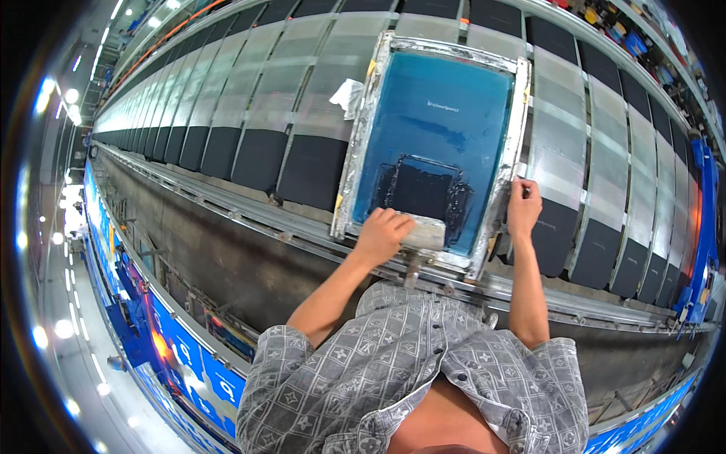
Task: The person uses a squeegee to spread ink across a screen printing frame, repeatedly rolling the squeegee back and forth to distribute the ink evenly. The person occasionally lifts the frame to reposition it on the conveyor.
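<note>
A screen-printing frame [517, 113] with a silvery, worn rim and blue mesh [442, 87] lies in front of me. Black ink [422, 193] covers a rectangular patch on the near half of the mesh. My left hand [384, 236] is closed round the left end of a pale squeegee [425, 234], which rests at the near edge of that patch. Beside the right rim, my right hand [525, 206] has its fingers pinched together. A small pale piece shows above the fingertips, but what they grip cannot be made out.
Long printing pallets [257, 91] with dark cloth pieces [314, 170] at their ends stretch away on both sides. Left of the frame lies a crumpled white cloth [348, 98]. A metal rail [227, 208] runs along the near edge. Blue equipment [703, 234] stands far right.
</note>
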`<act>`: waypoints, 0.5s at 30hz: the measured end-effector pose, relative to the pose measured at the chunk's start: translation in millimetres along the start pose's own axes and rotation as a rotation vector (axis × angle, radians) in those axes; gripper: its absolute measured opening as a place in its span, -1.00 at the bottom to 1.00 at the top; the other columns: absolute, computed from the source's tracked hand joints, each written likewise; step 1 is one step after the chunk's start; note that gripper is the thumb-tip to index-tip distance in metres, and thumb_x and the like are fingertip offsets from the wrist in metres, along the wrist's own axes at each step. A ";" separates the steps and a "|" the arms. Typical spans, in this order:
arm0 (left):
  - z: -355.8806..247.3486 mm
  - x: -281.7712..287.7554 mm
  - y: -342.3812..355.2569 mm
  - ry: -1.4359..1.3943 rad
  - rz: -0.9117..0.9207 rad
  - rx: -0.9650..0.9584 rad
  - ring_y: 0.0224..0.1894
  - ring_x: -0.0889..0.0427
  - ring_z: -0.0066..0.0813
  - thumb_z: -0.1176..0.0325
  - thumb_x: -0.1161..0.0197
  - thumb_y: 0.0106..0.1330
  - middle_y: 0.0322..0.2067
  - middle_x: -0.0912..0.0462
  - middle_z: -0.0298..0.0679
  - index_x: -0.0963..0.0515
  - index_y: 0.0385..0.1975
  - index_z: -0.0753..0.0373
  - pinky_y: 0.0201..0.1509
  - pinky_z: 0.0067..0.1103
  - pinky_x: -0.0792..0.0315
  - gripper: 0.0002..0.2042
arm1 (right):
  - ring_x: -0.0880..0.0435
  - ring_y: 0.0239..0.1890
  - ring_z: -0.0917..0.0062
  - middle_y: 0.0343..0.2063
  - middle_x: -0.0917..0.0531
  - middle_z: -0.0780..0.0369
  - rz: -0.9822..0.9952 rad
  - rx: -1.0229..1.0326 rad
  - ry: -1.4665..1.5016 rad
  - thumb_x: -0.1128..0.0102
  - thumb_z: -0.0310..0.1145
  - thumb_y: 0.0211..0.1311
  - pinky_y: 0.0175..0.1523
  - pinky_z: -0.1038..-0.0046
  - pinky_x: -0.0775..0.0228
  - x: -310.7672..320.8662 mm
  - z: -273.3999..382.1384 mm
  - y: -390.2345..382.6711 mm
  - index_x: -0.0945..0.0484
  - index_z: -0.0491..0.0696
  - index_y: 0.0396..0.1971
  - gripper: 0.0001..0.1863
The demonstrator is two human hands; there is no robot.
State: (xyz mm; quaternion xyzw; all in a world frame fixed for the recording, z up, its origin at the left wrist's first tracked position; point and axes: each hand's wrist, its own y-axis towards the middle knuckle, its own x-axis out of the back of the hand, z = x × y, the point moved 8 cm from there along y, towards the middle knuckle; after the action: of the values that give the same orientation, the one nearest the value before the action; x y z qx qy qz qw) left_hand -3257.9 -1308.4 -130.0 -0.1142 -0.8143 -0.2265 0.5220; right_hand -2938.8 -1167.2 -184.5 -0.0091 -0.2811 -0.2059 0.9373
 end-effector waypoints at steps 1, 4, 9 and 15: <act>22.0 8.5 -7.1 -0.001 0.033 0.016 -0.14 -0.60 -0.29 0.57 -0.34 -0.13 -0.11 -0.71 -0.33 -0.68 -0.12 0.18 -0.11 -0.38 -0.42 -0.55 | -0.55 -0.49 0.48 -0.53 -0.67 0.18 -0.021 0.064 0.033 -0.33 -0.16 0.37 -0.27 0.31 -0.43 -19.6 16.1 -15.0 -0.66 -0.13 -0.30 -0.70; 71.5 26.2 -18.2 0.000 0.135 0.073 -0.11 -0.62 -0.32 0.53 -0.43 -0.11 -0.18 -0.69 -0.40 -0.70 -0.18 0.13 -0.01 -0.39 -0.47 -0.61 | -0.57 -0.47 0.50 -0.52 -0.68 0.19 0.051 -0.030 -0.008 -0.33 -0.15 0.38 -0.26 0.34 -0.44 -60.3 31.7 -29.8 -0.66 -0.13 -0.31 -0.69; 97.9 22.9 -12.1 -0.069 0.167 0.117 -0.16 -0.67 -0.33 0.47 -0.48 -0.09 -0.19 -0.73 -0.42 -0.73 -0.22 0.12 -0.06 -0.37 -0.57 -0.66 | -0.60 -0.46 0.49 -0.49 -0.71 0.17 0.054 -0.091 0.014 -0.33 -0.16 0.38 -0.24 0.35 -0.46 -76.2 33.0 -36.0 -0.66 -0.14 -0.29 -0.70; 105.5 3.7 -25.2 -0.066 0.378 0.127 -0.19 -0.73 -0.31 0.28 -0.53 0.01 -0.30 -0.75 -0.39 -0.76 -0.31 0.06 -0.13 -0.36 -0.60 -0.78 | -0.77 -0.28 0.13 -0.39 -0.75 0.02 0.078 -0.074 -0.138 -0.32 -0.14 0.37 -0.13 0.21 -0.53 -100.9 23.8 -36.9 -0.65 -0.12 -0.25 -0.69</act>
State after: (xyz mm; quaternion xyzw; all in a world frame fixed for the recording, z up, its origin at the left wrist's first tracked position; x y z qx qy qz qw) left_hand -3354.3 -1279.1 -170.1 -0.2393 -0.8077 -0.0690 0.5344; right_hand -3042.0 -1159.3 -221.7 -0.0688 -0.3368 -0.1784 0.9220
